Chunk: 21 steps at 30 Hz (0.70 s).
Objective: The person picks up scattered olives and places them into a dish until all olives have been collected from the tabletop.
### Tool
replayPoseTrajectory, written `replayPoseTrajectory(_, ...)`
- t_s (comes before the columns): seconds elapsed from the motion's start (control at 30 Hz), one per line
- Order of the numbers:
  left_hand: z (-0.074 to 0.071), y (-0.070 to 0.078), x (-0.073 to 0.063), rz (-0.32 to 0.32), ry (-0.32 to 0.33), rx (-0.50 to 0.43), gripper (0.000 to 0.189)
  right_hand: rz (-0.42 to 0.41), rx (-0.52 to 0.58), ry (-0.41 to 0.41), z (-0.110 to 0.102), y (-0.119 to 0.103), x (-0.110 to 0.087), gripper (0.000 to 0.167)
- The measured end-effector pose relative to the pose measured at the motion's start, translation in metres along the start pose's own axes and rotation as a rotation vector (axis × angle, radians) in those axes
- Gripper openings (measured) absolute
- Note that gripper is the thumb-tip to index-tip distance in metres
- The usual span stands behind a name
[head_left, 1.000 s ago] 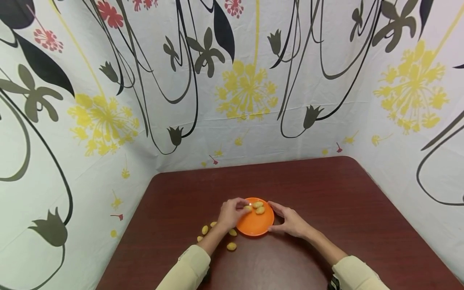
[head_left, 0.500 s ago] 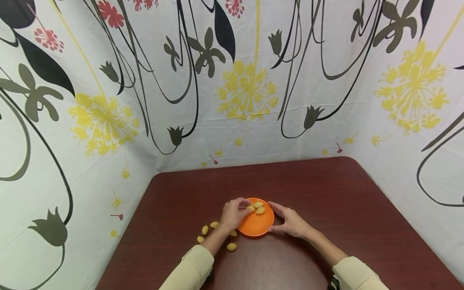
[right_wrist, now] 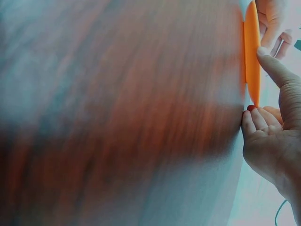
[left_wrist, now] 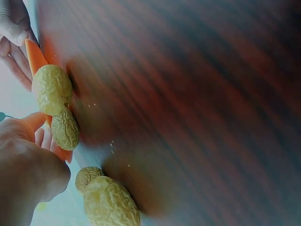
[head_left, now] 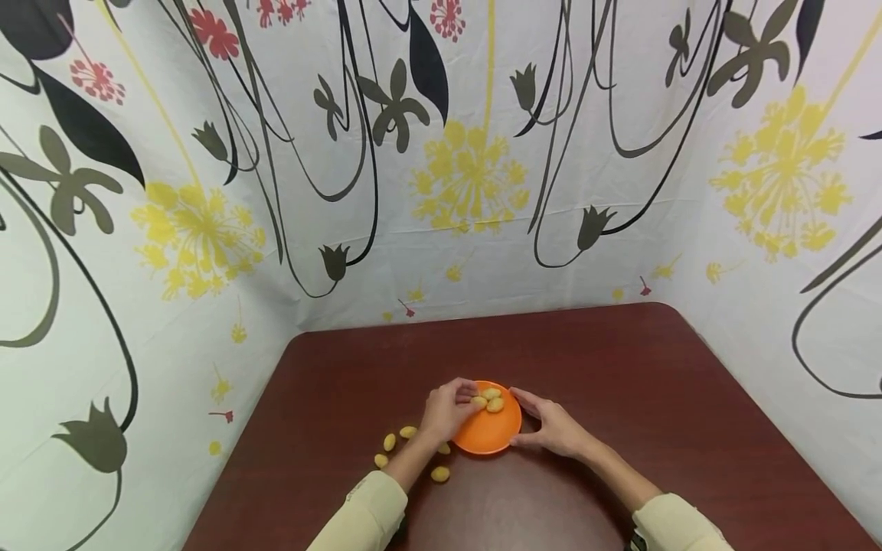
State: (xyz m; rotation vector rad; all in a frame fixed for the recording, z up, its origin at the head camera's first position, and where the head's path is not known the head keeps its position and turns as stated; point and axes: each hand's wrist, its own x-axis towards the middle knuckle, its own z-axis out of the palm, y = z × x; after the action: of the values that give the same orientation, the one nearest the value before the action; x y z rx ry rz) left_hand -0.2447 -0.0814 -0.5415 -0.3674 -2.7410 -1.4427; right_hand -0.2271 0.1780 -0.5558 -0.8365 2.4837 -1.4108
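An orange plate point(head_left: 488, 437) lies on the table, with small wrinkled yellow potatoes point(head_left: 494, 405) grouped at its far side. My left hand point(head_left: 445, 412) is over the plate's left part, its thumb and fingers about one potato point(head_left: 478, 402) beside the others. My right hand point(head_left: 556, 428) holds the plate's right rim between spread thumb and fingers. In the right wrist view, the thumb point(right_wrist: 275, 66) touches the plate's edge point(right_wrist: 253, 56). The left wrist view shows loose potatoes point(left_wrist: 110, 202) close by, and part of the left hand point(left_wrist: 33, 160) behind them.
Several more potatoes point(head_left: 440, 474) lie on the dark red table point(head_left: 592, 352), left of the plate and around the left forearm. A white cloth point(head_left: 386, 191) with a flower print hangs behind the table and at both sides.
My left hand has moved slightly right with the potato, bringing it up against the others on the plate. The right hand stays at the rim. The head view has tilted slightly.
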Motion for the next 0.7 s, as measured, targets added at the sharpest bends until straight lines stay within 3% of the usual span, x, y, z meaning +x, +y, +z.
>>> replayPoseTrajectory(0.1, -0.001, 0.000, -0.001, 0.001, -0.001, 0.001, 0.028, -0.002, -0.002, -0.003, 0.001, 0.000, 0.000, 0.094)
replayPoseTrajectory(0.33, -0.011, 0.000, 0.002, 0.079, 0.030, 0.018, 0.029, -0.011, -0.006, 0.011, -0.001, -0.001, 0.000, 0.095)
replayPoseTrajectory(0.47, -0.025, -0.001, 0.001, 0.079, 0.019, -0.021, 0.031, -0.006, -0.009, 0.011, -0.001, -0.001, 0.000, 0.095)
replayPoseTrajectory(0.7, -0.056, -0.015, -0.003, 0.082, 0.015, -0.028, 0.032, -0.018, -0.004, 0.001, 0.000, 0.000, 0.002, 0.096)
